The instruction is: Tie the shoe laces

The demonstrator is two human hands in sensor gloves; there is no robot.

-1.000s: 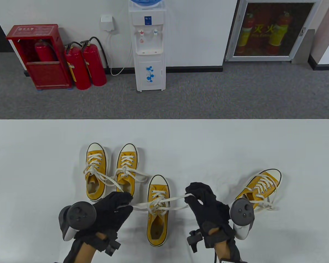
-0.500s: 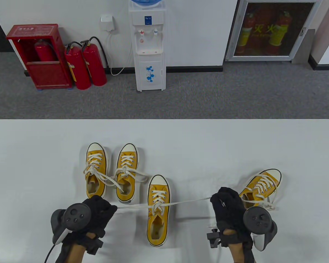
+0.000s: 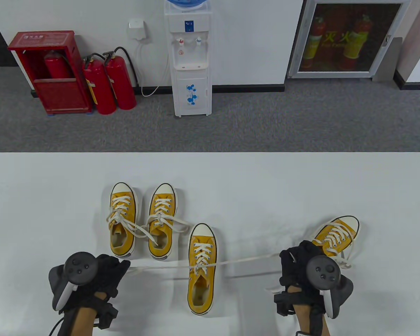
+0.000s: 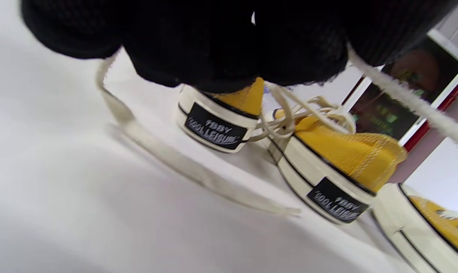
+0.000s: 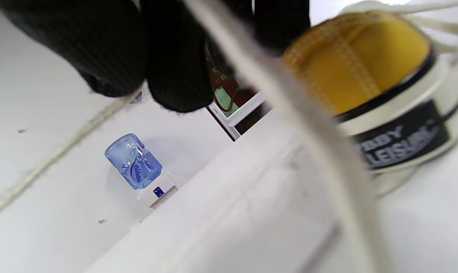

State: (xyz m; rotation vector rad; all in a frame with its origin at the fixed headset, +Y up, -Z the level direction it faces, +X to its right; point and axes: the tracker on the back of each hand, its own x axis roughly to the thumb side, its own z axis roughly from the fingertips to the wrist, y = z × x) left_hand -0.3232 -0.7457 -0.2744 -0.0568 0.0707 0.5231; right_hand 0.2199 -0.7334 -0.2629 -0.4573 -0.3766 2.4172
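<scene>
A yellow sneaker with white laces stands in the middle of the white table, toe away from me. My left hand grips its left lace end, pulled taut to the left. My right hand grips the right lace end, pulled taut to the right. The two ends cross at the shoe's top eyelets. In the left wrist view my gloved fingers close over the lace. In the right wrist view the lace runs down from my fingers.
Two more yellow sneakers stand side by side at the left, with loose laces trailing. Another yellow sneaker lies angled right behind my right hand. A water dispenser and fire extinguishers stand beyond the table.
Both hands have moved outward and toward me, left hand leftward and right hand rightward. The lace ends went from slack loops over the shoe to one taut line.
</scene>
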